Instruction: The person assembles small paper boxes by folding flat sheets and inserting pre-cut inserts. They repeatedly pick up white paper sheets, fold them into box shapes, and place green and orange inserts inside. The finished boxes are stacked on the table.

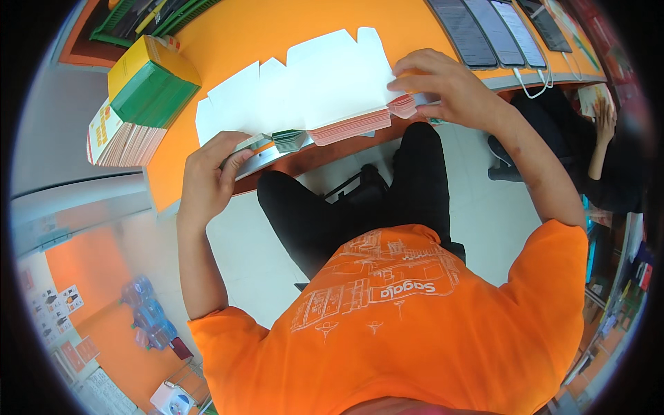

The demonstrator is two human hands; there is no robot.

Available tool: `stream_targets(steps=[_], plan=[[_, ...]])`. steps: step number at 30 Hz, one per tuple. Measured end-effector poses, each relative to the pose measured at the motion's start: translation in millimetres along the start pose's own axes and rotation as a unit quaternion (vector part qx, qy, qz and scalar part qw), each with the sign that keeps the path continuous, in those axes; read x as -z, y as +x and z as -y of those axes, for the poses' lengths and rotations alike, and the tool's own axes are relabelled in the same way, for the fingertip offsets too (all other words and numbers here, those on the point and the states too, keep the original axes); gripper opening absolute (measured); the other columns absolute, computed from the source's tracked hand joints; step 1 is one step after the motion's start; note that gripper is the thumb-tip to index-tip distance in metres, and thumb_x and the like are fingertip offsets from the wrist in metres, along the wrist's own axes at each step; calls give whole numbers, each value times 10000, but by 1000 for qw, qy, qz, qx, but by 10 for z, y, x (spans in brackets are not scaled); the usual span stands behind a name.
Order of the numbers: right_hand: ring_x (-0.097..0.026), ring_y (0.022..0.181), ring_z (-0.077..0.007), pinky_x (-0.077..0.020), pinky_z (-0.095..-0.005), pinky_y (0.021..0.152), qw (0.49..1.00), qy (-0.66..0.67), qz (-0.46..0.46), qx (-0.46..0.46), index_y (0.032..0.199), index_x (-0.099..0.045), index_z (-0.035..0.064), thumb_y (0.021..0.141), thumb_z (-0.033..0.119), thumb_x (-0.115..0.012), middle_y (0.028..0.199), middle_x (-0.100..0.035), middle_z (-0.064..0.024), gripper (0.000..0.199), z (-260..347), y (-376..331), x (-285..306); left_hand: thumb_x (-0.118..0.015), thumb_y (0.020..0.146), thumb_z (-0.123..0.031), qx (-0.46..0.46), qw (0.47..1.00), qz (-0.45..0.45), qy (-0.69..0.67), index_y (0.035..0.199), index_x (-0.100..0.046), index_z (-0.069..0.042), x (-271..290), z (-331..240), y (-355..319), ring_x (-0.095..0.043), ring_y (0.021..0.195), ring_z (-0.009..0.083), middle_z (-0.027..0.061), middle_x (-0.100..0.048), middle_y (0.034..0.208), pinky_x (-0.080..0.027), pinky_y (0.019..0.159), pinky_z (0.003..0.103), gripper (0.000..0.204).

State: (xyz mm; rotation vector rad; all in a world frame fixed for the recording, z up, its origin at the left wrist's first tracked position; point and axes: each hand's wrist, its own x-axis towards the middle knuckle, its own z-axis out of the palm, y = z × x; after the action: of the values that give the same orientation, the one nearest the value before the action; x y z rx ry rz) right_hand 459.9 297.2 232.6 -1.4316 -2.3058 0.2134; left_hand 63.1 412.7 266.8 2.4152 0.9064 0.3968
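Observation:
A thick stack of flat, die-cut carton blanks point(304, 86) lies at the table's front edge with its white, unprinted side up. Along its near side the layered edges show pink and green. My left hand point(211, 173) is closed on the near left corner of the stack, thumb on the near side. At the stack's right end, my right hand point(446, 86) holds the edge, with its fingers curved over the top and its thumb lower by the pink layered flaps.
At the left of the orange table point(238, 31) stand bundled green, yellow and white folded cartons point(152, 97). A green basket point(190, 17) sits behind them. Several phones point(494, 31) with white cables lie at the far right. Another person's hand point(604, 119) is at the right.

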Motion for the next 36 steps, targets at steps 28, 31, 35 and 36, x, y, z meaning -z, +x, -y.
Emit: stream_targets(steps=[28, 31, 35, 36], plan=[[-662, 758, -318, -485, -416, 701, 907, 39, 418, 28, 850, -696, -28, 815, 83, -762, 787, -684, -160, 134, 141, 1244, 363, -666, 892, -9, -71, 994, 51, 71, 1084, -693, -9, 108, 75, 44, -693, 914, 354, 149, -718, 1040, -544, 819, 371, 194], [-672, 858, -332, -513, -424, 772, 964, 107, 236, 66, 952, -701, 0, 857, 78, -728, 920, -706, -144, 126, 69, 789, 326, -647, 900, 1, -73, 995, -7, 65, 1077, -701, -23, 131, 133, -3, -690, 942, 351, 137, -721, 1057, -546, 829, 373, 187], [-665, 960, -343, -525, -445, 827, 997, 32, 5, 63, 1044, -681, 48, 841, 52, -697, 1033, -702, -118, 204, 384, 199, 419, -629, 893, 19, -133, 987, -68, 59, 1071, -723, -69, 190, 249, 179, -678, 1010, 328, 105, -727, 1078, -538, 868, 386, 220], [-668, 962, -338, -527, -438, 826, 997, 11, -8, 80, 1042, -680, 46, 828, 34, -693, 1025, -702, -116, 215, 462, 133, 394, -626, 886, 23, -161, 980, -75, 87, 1071, -727, -76, 206, 270, 231, -674, 1022, 320, 97, -728, 1082, -533, 880, 391, 233]])
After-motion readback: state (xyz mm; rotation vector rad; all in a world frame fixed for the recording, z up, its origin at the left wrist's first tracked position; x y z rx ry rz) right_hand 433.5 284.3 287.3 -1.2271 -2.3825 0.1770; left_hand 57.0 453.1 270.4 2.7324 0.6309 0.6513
